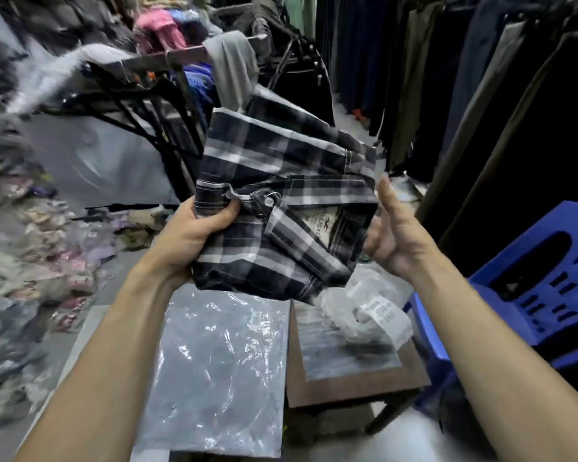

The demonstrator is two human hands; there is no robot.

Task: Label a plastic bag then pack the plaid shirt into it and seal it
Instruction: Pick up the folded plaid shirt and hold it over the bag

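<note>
A folded black, grey and white plaid shirt is held up in the air above the work surface, collar and neck label facing me. My left hand is shut on its left edge near the collar button. My right hand is at the shirt's right edge, palm against the fabric, thumb pointing up; its fingers are hidden behind the shirt. Below the shirt a clear plastic bag lies flat, with a small white label near its top edge.
A small brown table on the right carries a crumpled clear bag with a barcode sticker. A blue plastic stool stands at right. Dark trousers hang behind; piles of bagged clothes fill the left.
</note>
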